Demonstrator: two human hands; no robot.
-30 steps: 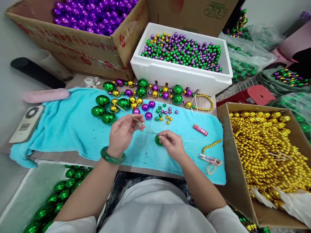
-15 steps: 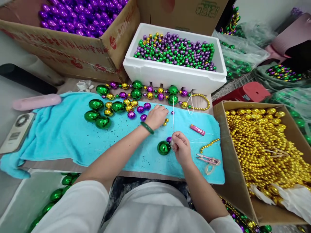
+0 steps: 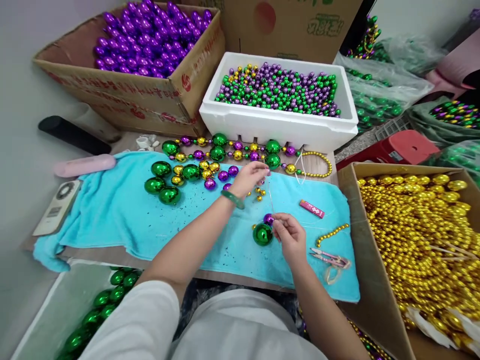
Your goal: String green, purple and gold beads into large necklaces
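Head view: a purple bead [image 3: 268,172] is pinched in the left hand's fingertips, the left hand [image 3: 250,179] above a cord [image 3: 270,197] seemingly pinched in the right hand [image 3: 292,235], green ball [image 3: 262,234] at nine o'clock; threading seems underway, cord-tip alignment called for.

Our grey-brown table [image 3: 112,253] is mostly covered by a turquoise towel [image 3: 172,222], whose middle we take as the dial's centre. On the wood we see a cardboard box [image 3: 123,107] at eleven o'clock and a white foam box [image 3: 277,127] at one; a long bead strand [image 3: 217,153] runs from eleven to two. On the towel we find large green beads [image 3: 169,195] at ten, small gold beads [image 3: 259,198] at two, a pink packet [image 3: 312,209] and short gold strand [image 3: 332,235] at three, and snips [image 3: 330,258] just past three.
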